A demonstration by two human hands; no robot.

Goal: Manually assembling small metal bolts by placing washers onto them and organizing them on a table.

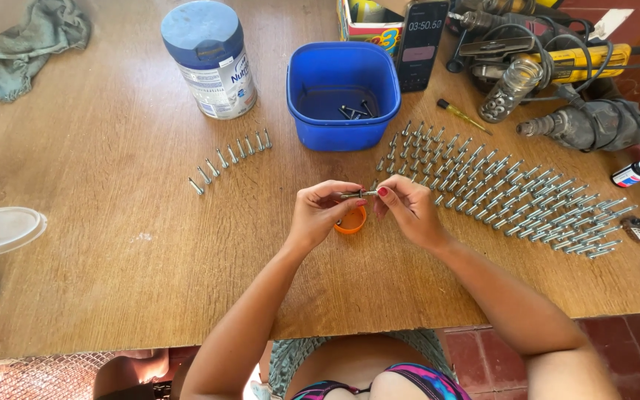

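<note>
- Bolt [355, 195] is lying level between both hands above the wooden table [112, 222], over an orange ring [351, 221].
- Left hand [320, 215] and right hand [407, 209] are pinching its ends with their fingertips.
- Blue tub [343, 95] is sitting behind; rows of bolts [512, 200] are lying just right.

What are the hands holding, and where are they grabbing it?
A small metal bolt, held level between both hands: the left hand pinches one end, the right hand the other, above an orange ring.
</note>
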